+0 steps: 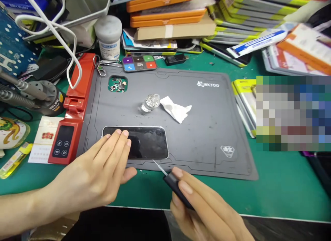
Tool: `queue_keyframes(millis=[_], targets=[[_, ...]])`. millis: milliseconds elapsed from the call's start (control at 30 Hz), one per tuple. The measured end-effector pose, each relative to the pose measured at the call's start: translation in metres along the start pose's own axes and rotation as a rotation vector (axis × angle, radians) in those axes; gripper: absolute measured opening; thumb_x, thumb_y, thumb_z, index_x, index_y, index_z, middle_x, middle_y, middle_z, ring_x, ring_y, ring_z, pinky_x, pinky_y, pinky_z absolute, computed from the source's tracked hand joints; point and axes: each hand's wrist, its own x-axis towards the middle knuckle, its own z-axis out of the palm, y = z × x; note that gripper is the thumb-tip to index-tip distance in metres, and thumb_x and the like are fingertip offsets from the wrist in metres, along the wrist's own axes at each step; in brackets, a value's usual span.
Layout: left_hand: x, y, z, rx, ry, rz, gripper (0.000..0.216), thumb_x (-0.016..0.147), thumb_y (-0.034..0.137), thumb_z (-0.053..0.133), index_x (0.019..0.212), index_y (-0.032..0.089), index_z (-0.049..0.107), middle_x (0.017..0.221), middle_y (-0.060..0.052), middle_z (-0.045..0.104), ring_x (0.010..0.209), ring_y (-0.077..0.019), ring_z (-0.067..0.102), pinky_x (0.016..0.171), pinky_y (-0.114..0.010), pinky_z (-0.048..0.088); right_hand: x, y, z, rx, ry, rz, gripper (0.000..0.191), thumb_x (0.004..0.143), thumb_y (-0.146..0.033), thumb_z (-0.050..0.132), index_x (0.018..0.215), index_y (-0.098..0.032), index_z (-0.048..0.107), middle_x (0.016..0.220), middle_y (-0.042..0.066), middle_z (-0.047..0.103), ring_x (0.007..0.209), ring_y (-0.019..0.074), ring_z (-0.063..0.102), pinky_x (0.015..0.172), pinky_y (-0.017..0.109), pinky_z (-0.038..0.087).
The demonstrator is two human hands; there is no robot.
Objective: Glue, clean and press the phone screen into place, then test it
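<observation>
A smartphone (148,143) with a dark screen and a pale frame lies flat on the grey work mat (196,130). My left hand (103,165) rests over the phone's left end, fingers stretched out flat on the glass, thumb apart below its lower edge. In my right hand (199,203) is a black-handled tool (176,189) with a thin pale tip, gripped between thumb and fingers. The tip points at the phone's lower edge, near its right end; whether it touches cannot be told. Behind the phone stand a small clear glass bottle (150,103) and a crumpled white tissue (177,109).
Small metal parts (117,84) lie in the mat's cutout. Along the left runs a red device (67,137) with touch buttons, and a white cable (74,58) hangs over it. A paste jar (108,37) and stacked orange cases (168,18) line the back.
</observation>
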Motion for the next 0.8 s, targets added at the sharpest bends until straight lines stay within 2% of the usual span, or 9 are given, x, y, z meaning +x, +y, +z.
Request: queue_keyframes(millis=[133,233,433,600,733,800], targets=[[-0.004,0.002,0.003,0.033,-0.002,-0.017,0.054,0.107,0.04,0.062,0.133,-0.007,0.066,0.134,-0.027,0.071,0.123,-0.0355,0.074,0.099,-0.041,0.067,0.006,0.004,0.004,0.001,-0.02,-0.018,0.067,0.084,0.004,0.077,0.148,-0.008,0.06,0.124,0.012,0.079,0.109,0.021,0.079,0.094,0.029,0.068],[-0.004,0.007,0.003,0.096,-0.025,-0.015,0.055,0.108,0.04,0.06,0.134,-0.008,0.065,0.138,-0.028,0.068,0.125,-0.0364,0.072,0.098,-0.041,0.066,0.008,0.006,0.01,-0.014,0.057,-0.032,0.065,0.085,0.003,0.078,0.147,-0.008,0.061,0.12,0.013,0.081,0.106,0.0227,0.08,0.09,0.031,0.07],[-0.004,0.014,-0.001,0.177,-0.069,-0.01,0.057,0.109,0.04,0.056,0.137,-0.01,0.064,0.145,-0.031,0.062,0.132,-0.0384,0.068,0.105,-0.042,0.062,0.016,0.004,0.017,-0.048,0.054,-0.125,0.073,0.089,-0.002,0.075,0.157,-0.01,0.051,0.108,0.013,0.083,0.099,0.0246,0.082,0.083,0.033,0.072],[-0.01,0.011,0.006,0.031,-0.034,-0.079,0.05,0.107,0.029,0.06,0.143,-0.006,0.061,0.151,-0.029,0.058,0.137,-0.0379,0.064,0.115,-0.047,0.055,0.02,0.003,0.016,-0.063,0.062,-0.133,0.072,0.092,-0.003,0.072,0.159,-0.015,0.05,0.107,0.01,0.084,0.095,0.0241,0.083,0.081,0.033,0.072],[-0.019,0.002,0.01,-0.133,-0.051,-0.145,0.045,0.108,0.027,0.057,0.147,0.005,0.06,0.155,-0.021,0.059,0.145,-0.0373,0.058,0.125,-0.059,0.044,0.017,0.004,0.016,-0.064,0.061,-0.133,0.069,0.089,0.0,0.074,0.154,-0.012,0.053,0.11,0.013,0.083,0.099,0.0246,0.082,0.082,0.032,0.071],[-0.024,0.0,0.01,-0.21,-0.066,-0.192,0.046,0.109,0.029,0.056,0.151,0.011,0.058,0.161,-0.017,0.054,0.151,-0.037,0.05,0.127,-0.061,0.041,0.015,0.004,0.017,-0.059,0.069,-0.13,0.066,0.088,0.001,0.074,0.15,-0.011,0.056,0.111,0.015,0.082,0.101,0.0248,0.081,0.082,0.033,0.071]])
